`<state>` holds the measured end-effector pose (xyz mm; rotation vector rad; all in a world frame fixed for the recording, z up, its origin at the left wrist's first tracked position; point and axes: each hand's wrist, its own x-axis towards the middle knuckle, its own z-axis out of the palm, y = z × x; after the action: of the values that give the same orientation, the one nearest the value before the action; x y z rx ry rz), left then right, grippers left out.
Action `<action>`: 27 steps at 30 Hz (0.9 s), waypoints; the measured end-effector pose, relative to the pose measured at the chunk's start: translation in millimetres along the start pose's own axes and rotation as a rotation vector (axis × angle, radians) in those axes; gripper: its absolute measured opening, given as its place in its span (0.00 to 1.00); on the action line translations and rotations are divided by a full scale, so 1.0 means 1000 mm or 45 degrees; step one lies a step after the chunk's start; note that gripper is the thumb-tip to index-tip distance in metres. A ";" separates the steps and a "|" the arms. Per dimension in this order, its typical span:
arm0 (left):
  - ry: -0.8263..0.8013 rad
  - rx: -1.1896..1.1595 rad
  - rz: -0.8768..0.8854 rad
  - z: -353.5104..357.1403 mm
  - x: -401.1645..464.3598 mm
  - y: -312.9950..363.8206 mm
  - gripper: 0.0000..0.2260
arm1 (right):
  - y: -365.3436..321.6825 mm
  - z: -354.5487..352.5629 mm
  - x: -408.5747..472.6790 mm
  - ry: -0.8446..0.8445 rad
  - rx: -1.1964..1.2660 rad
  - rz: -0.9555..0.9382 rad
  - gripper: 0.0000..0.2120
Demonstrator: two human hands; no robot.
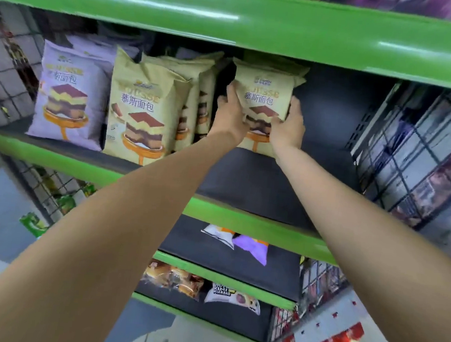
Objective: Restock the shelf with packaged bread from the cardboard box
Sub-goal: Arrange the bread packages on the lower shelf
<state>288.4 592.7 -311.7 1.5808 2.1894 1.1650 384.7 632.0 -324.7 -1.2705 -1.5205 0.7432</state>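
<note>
Both arms are up at the shelf [258, 179], and the person has a beige bread bag [265, 93] between two hands. The left hand [230, 114] curls round the bag's left edge, thumb on the front; the right hand [288, 127] grips the lower right corner, fingers wrapped on the face. The bag stands upright, base on or just above the dark shelf board, face to the aisle. A two-handed hold looks like the way to keep a soft, puffy pack square while it is seated.

It goes in at the right end of the row, just beside the stack of beige bags [146, 105], with bare shelf to its right. That reads as filling from left to right, matching flavour to flavour.

Now the writing: the beige packs read "MOUSSE" in pale letters, then 慕斯面包 beneath, above a layered cake picture. The lilac bag [71, 94] at far left carries the same design; its brand logo is too blurred to read. Lower down, a white pack [232, 297] shows "MIANBAO". The cardboard box is not in view.
</note>
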 end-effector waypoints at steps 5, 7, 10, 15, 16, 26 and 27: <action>-0.007 -0.012 -0.005 -0.002 -0.003 0.004 0.38 | -0.005 -0.007 0.000 -0.088 -0.124 -0.053 0.23; 0.017 0.018 -0.023 -0.006 -0.006 0.007 0.32 | -0.010 -0.010 -0.007 -0.067 -0.137 -0.008 0.30; -0.015 0.132 0.005 -0.019 -0.019 0.015 0.23 | -0.027 -0.018 -0.029 0.026 -0.064 0.102 0.26; -0.110 0.063 -0.088 -0.071 -0.049 0.029 0.12 | -0.069 -0.035 -0.068 -0.238 -0.102 0.170 0.12; -0.129 0.047 -0.137 -0.084 -0.055 0.031 0.10 | -0.080 -0.037 -0.074 -0.297 -0.113 0.182 0.12; -0.066 -0.044 -0.571 -0.229 -0.116 -0.002 0.07 | -0.206 0.000 -0.142 -0.866 -0.192 -0.017 0.13; -0.024 -0.034 -0.605 -0.247 -0.122 -0.009 0.07 | -0.220 0.010 -0.150 -0.910 -0.180 -0.040 0.12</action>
<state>190.8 367.9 -185.8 0.9703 2.3420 1.0158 293.0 431.7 -174.9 -1.1301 -2.1865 1.1632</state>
